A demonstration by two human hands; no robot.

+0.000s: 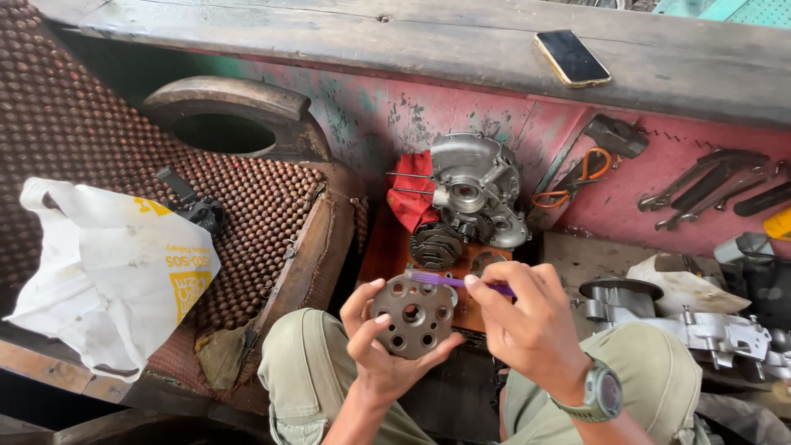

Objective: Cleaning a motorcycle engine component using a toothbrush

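My left hand (381,350) holds a round dark metal disc (412,316) with several holes, face up above my lap. My right hand (527,321), with a wristwatch on it, grips a purple toothbrush (445,281) whose head rests on the disc's upper edge. Just beyond the hands a grey engine casing (478,191) sits on a small orange stool (381,247), with a red rag (414,191) against its left side and a finned round part (435,245) in front.
A beaded seat (272,206) with a white plastic bag (115,272) lies at left. A phone (572,58) rests on the wooden plank above. Wrenches (709,185) and orange-handled pliers (577,177) lie at right, with more metal engine parts (700,325) near my right knee.
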